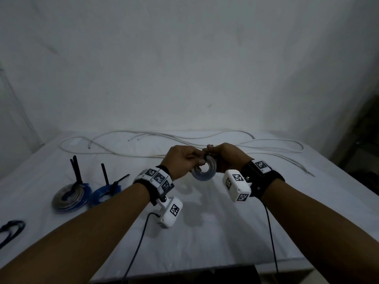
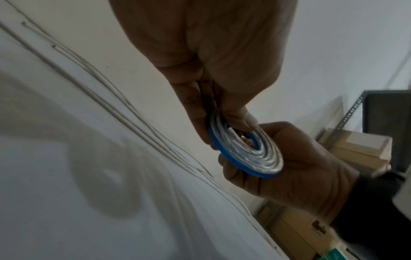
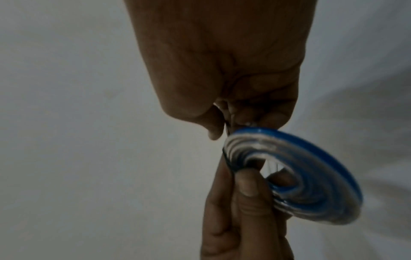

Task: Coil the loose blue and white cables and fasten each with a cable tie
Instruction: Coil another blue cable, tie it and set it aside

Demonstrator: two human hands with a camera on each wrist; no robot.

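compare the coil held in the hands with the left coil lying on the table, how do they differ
The held coil is up in the air, gripped by the left hand and right hand; the left table coil lies flat on the table. The table coil has black cable ties sticking up; on the held coil only a dark strip shows at the fingers. The table coil looks larger. Both are blue and white spirals.

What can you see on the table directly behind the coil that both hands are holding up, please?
Behind the coil, loose white cables trail across the white table. The left hand and right hand cover the stretch straight behind, so nothing can be read there.
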